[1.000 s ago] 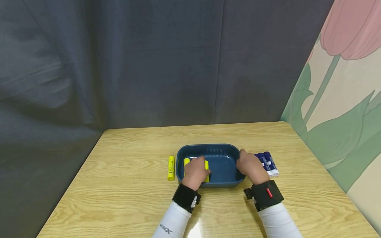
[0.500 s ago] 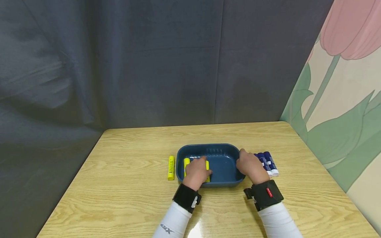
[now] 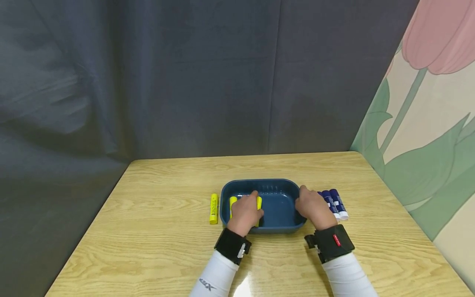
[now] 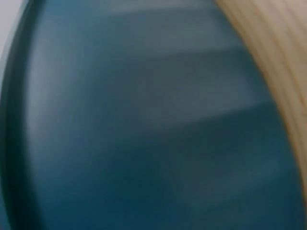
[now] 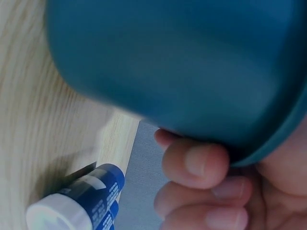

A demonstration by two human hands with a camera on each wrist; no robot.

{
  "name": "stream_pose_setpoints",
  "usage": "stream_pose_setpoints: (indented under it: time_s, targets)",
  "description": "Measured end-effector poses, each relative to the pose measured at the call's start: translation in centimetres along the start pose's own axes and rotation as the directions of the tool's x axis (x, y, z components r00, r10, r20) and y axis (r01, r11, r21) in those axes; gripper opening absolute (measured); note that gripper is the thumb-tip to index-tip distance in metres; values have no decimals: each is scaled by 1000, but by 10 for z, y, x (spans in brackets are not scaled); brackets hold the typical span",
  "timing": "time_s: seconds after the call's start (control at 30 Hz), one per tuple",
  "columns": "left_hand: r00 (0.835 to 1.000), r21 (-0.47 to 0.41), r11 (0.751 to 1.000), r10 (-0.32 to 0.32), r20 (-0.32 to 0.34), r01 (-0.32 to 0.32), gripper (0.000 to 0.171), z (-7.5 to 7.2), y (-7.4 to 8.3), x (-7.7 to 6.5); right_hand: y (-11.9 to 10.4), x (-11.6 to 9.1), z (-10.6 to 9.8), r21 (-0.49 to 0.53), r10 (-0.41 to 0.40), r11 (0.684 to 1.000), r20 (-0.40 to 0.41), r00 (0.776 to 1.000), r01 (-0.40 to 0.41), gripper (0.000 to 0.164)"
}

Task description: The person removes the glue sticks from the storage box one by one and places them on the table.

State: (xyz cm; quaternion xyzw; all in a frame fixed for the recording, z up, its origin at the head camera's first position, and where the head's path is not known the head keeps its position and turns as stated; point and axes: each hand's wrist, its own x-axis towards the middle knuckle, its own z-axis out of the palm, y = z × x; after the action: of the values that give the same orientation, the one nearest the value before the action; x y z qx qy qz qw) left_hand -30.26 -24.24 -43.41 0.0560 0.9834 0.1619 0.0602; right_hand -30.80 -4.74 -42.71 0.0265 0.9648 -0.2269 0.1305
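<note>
A dark blue rectangular dish (image 3: 280, 230) with rounded corners stands on the table. My left hand (image 3: 244, 214) reaches into its left half and pinches a yellow tube (image 3: 259, 201), slightly tilted, by the thumb side. Another yellow tube (image 3: 232, 201) shows just left of that hand, inside the dish; anything under the palm is hidden. My right hand (image 3: 314, 206) grips the dish's right end, with curled fingers (image 5: 195, 163) below the rim in the right wrist view. Only the dish's outer wall (image 4: 144, 120) fills the left wrist view; the left hand is out of sight there.
One more yellow tube (image 3: 213, 208) lies on the table (image 3: 159, 231) left of the dish. Several dark blue glue sticks with white ends (image 3: 338, 204) lie side by side right of the right hand. A dark curtain (image 3: 200, 82) hangs behind the table.
The yellow tube at my left thumb has lifted slightly and tilted, its far end moving up. The left hand has barely shifted. My right hand keeps its grip on the dish.
</note>
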Motion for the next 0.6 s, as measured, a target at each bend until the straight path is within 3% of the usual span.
stream_pose_setpoints:
  time_s: [0.37, 0.6]
  targets:
    - [1000, -64, 998, 5, 0, -5, 51, -18, -6, -4, 1, 0, 0, -8, -12, 1000, -5, 1000, 12, 41]
    - [1000, -127, 992, -4, -21, 2, 51, -34, -22, -6, 0, 0, -2, -14, -22, 1000, -4, 1000, 22, 41]
